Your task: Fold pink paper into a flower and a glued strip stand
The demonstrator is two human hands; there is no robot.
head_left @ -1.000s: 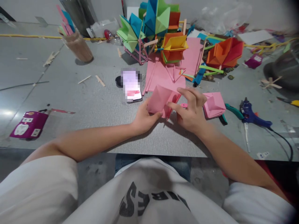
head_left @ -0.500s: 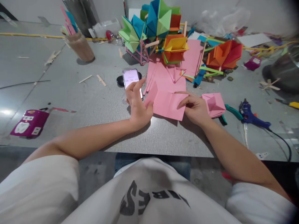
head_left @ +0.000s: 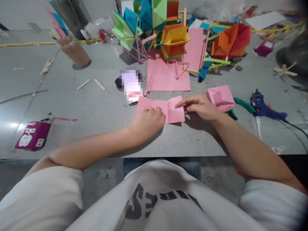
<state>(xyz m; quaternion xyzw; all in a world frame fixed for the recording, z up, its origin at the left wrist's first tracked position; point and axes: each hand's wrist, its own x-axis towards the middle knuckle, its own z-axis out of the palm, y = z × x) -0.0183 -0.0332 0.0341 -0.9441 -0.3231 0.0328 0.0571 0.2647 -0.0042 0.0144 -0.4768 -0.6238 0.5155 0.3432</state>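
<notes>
A creased pink paper lies near the table's front edge, its two side panels raised a little. My left hand rests on its left and middle part with the fingers curled; whether it grips anything beneath is hidden. At the paper's right edge, my right hand pinches the raised panel between thumb and fingers. Just right of that hand sits a folded pink paper piece. Behind the creased paper are larger flat pink sheets with thin pink strips on them.
A phone lies left of the sheets. Colourful folded paper shapes stand at the back. To the right are teal-handled pliers and a blue glue gun. A purple box sits far left, a stick-filled cup behind.
The creased paper has come off the larger sheets toward me and turned straighter. My left hand has gone from raised with spread fingers to curled down on it. The view has shifted slightly.
</notes>
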